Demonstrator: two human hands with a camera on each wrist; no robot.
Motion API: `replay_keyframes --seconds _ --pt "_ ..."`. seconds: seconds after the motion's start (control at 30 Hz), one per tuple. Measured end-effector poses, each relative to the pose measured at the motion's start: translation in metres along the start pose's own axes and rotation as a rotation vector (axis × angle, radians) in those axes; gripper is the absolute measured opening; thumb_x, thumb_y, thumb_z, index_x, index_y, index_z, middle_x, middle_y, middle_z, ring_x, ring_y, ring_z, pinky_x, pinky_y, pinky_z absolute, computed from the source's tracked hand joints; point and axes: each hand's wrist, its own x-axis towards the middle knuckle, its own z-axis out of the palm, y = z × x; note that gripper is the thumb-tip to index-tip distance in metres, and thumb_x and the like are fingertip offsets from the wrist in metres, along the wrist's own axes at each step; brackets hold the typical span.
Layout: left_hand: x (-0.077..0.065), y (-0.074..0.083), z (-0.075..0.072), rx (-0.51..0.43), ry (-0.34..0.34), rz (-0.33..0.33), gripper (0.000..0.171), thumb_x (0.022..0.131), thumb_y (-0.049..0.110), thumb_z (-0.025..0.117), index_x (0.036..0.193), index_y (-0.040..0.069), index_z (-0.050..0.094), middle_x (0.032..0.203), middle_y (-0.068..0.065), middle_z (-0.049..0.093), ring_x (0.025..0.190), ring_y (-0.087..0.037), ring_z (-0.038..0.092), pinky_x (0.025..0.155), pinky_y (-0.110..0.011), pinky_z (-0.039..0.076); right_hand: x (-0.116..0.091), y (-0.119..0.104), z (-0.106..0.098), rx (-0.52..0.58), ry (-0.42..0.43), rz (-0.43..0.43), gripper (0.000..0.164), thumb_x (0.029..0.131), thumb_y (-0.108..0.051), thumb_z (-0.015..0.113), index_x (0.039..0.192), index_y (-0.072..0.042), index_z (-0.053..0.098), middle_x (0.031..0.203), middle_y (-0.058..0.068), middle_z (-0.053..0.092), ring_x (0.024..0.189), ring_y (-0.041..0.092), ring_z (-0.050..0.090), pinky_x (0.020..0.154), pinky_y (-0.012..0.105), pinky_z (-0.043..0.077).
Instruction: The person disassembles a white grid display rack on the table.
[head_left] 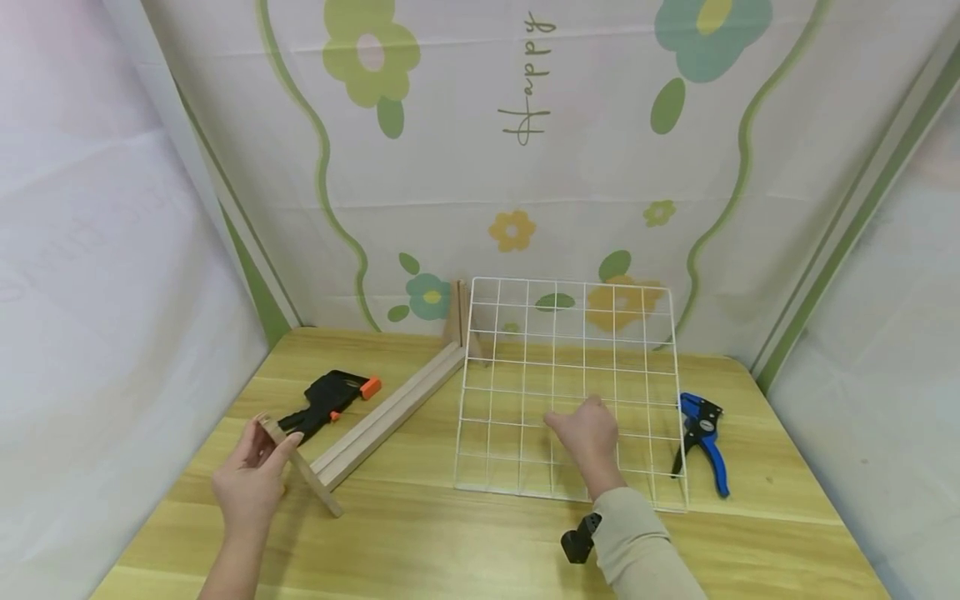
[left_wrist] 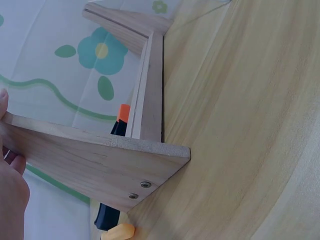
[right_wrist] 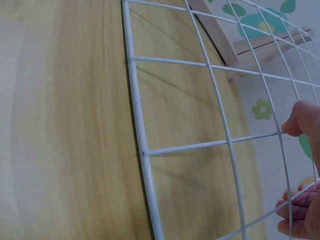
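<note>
My left hand (head_left: 249,487) grips the near end board (head_left: 321,486) of a wooden stand, thumb on one face and fingers on the other. Two metal screw heads (left_wrist: 145,184) show on that board in the left wrist view. A grooved rail (head_left: 393,413) runs from it along the tabletop to a second upright board (head_left: 454,315) at the back. With my right hand (head_left: 591,433) I hold a white wire grid panel (head_left: 525,494) near its middle. Thumb and fingers close round its wires in the right wrist view. The panel leans back, its lower edge close to the tabletop.
Behind the left hand lies a black clamp (head_left: 322,402) with orange parts. Blue-and-black wire strippers (head_left: 717,468) lie just right of the grid. A flowered cloth (head_left: 450,167) walls off the back and sides of the wooden table (head_left: 420,542).
</note>
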Motion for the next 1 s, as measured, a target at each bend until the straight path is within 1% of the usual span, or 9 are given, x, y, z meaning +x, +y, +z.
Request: replay_keyframes --seconds 0.13,0.23,0.27,0.47,0.53,0.6,0.7,0.87,1.0 --pt "0.001 -0.001 -0.001 0.011 0.025 0.015 0.064 0.071 0.001 0.079 0.128 0.000 0.050 0.124 -0.021 0.049 0.099 0.009 0.057 0.076 -0.006 0.046 -0.001 0.005 0.005 0.003 -0.059 0.026 0.096 0.072 -0.050 0.064 0.133 0.016 0.031 0.062 0.010 0.052 0.044 0.014 0.040 0.034 0.022 0.031" --pt "0.001 -0.002 0.000 0.021 0.031 0.027 0.063 0.071 0.001 0.079 0.127 0.000 0.050 0.124 -0.021 0.049 0.101 0.007 0.057 0.076 -0.006 0.046 -0.001 0.009 0.009 -0.021 -0.065 0.020 0.096 0.072 -0.052 0.062 0.131 0.017 0.032 0.056 0.006 0.051 0.041 0.012 0.038 0.033 0.021 0.029" --pt "0.001 -0.002 0.000 0.037 0.032 0.038 0.063 0.071 0.002 0.079 0.127 0.000 0.050 0.124 -0.021 0.050 0.102 0.007 0.057 0.076 -0.006 0.045 -0.001 0.010 0.011 -0.021 -0.060 0.019 0.096 0.072 -0.053 0.062 0.131 0.017 0.033 0.058 0.007 0.051 0.042 0.013 0.039 0.033 0.021 0.030" --pt "0.001 -0.001 0.000 -0.039 0.047 0.015 0.064 0.070 -0.001 0.079 0.127 -0.002 0.050 0.123 -0.021 0.050 0.098 0.008 0.058 0.076 -0.006 0.046 -0.001 0.011 0.016 -0.044 -0.051 0.016 0.098 0.072 -0.053 0.064 0.132 0.018 0.032 0.085 0.024 0.058 0.056 0.022 0.049 0.040 0.026 0.039" --pt "0.001 0.000 -0.002 -0.053 0.055 0.004 0.065 0.070 -0.001 0.079 0.128 -0.002 0.049 0.123 -0.021 0.049 0.098 0.008 0.058 0.076 -0.006 0.046 -0.002 0.010 0.018 -0.048 -0.058 0.017 0.098 0.071 -0.053 0.065 0.132 0.018 0.033 0.086 0.025 0.058 0.057 0.022 0.050 0.041 0.026 0.040" --pt "0.001 0.001 -0.002 -0.055 0.058 0.004 0.066 0.070 0.000 0.079 0.129 -0.001 0.048 0.124 -0.021 0.049 0.098 0.008 0.058 0.075 -0.006 0.046 -0.003 0.010 0.019 -0.045 -0.054 0.014 0.096 0.071 -0.053 0.066 0.129 0.017 0.036 0.081 0.022 0.058 0.057 0.022 0.050 0.041 0.026 0.040" --pt "0.000 0.000 -0.002 -0.118 0.069 -0.003 0.066 0.069 -0.003 0.079 0.128 -0.002 0.049 0.123 -0.020 0.050 0.096 0.008 0.059 0.075 -0.007 0.047 -0.005 0.010 0.021 -0.048 -0.044 0.006 0.094 0.071 -0.051 0.066 0.128 0.017 0.037 0.077 0.020 0.057 0.058 0.022 0.050 0.042 0.026 0.041" --pt "0.001 -0.003 -0.002 -0.175 0.090 0.014 0.064 0.067 -0.007 0.079 0.125 -0.003 0.052 0.119 -0.015 0.054 0.092 0.008 0.061 0.074 -0.009 0.048 -0.006 0.011 0.026 -0.035 -0.036 -0.001 0.093 0.070 -0.048 0.066 0.129 0.018 0.037 0.087 0.025 0.059 0.064 0.024 0.051 0.048 0.029 0.046" --pt "0.002 -0.004 -0.004 -0.174 0.096 0.014 0.065 0.067 -0.007 0.079 0.126 -0.003 0.051 0.121 -0.017 0.052 0.094 0.007 0.061 0.075 -0.009 0.047 -0.009 0.010 0.031 -0.022 -0.050 0.012 0.093 0.069 -0.048 0.066 0.129 0.017 0.037 0.095 0.028 0.058 0.068 0.026 0.051 0.054 0.032 0.050"
